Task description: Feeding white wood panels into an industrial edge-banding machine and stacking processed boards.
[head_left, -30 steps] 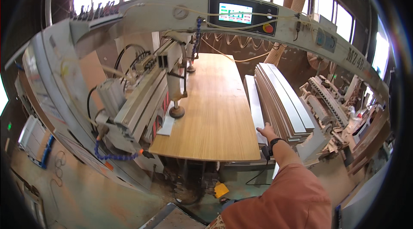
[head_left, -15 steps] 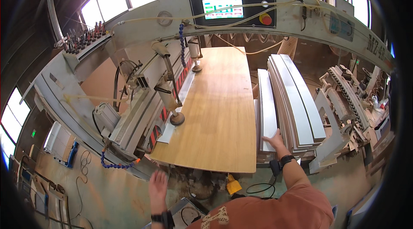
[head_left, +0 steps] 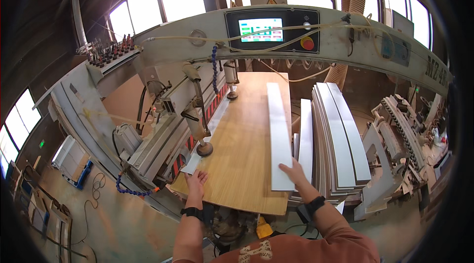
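Observation:
A long white panel point(head_left: 280, 134) lies over the right side of the wooden tabletop point(head_left: 237, 154). My right hand point(head_left: 296, 173) grips its right edge close to the near end. At the tabletop's near left corner, my left hand point(head_left: 196, 182) is open, fingers apart, beside the near end of another white strip point(head_left: 190, 165). Whether it touches that strip I cannot tell. The strip runs along the machine's left side, with a round clamp foot point(head_left: 204, 149) over its edge and a second clamp foot point(head_left: 232, 95) farther back.
Right of the tabletop stand a stack of white panels point(head_left: 340, 134) and a lower, narrower pile point(head_left: 305, 139). A machine beam point(head_left: 197, 38) with a control screen point(head_left: 260, 30) and red stop button point(head_left: 307, 43) spans the far side. A blue segmented hose point(head_left: 136, 192) hangs near the left corner.
My right hand has brought a white panel from the right-hand pile leftward over the tabletop. My left hand has risen from below the near edge to the tabletop's left corner. The view has shifted slightly.

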Tool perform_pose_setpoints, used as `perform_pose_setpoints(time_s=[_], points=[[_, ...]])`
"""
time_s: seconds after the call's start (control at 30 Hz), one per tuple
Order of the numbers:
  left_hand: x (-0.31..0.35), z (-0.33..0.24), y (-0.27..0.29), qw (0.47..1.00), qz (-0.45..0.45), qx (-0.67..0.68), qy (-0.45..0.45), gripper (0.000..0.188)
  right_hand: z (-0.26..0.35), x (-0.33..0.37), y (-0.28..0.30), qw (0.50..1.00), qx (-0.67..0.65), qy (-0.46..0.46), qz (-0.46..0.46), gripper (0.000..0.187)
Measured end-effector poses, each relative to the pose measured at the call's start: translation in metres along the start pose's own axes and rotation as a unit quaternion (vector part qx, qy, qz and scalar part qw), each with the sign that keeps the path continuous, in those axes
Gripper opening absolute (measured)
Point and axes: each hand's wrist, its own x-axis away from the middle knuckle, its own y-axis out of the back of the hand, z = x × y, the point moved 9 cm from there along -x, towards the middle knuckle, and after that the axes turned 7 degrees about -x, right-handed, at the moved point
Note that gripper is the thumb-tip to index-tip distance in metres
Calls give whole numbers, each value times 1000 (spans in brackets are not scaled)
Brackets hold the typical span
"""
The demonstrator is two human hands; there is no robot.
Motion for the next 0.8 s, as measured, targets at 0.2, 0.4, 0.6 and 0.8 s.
perform_pose_setpoints(time_s=[0.2, 0.4, 0.6, 0.8], points=[[4, -4, -6, 999, -28, -29, -25, 51, -71, -77, -52, 995, 66, 60, 36, 54], [4, -9, -1, 999, -22, -21, -12, 46, -67, -75, -87, 991, 122, 47, 29, 55], [11, -16, -24, 996, -51, 57, -41, 41, -71, -74, -81, 991, 129, 2, 37, 55], [-11, -20, 31, 985, -119, 85, -89, 31, -73, -76, -95, 990, 127, 47, 37, 49]])
